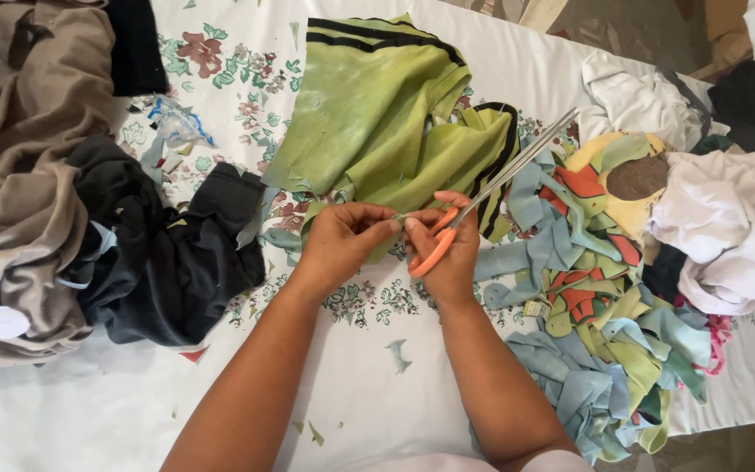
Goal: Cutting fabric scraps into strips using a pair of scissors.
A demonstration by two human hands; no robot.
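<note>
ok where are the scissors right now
In the head view, the orange-handled scissors are in the right hand at centre, blades pointing up-right over the green striped cloth, beside the scrap pile.

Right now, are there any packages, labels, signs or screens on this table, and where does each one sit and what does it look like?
Crumpled clear plastic wrapper: upper left of the table, on the floral cloth, transparent with blue edging.
Small fabric tag: just right of the right hand, among the cut fabric strips, pale and rectangular; too small to tell more.
No signs or screens in view.
</note>
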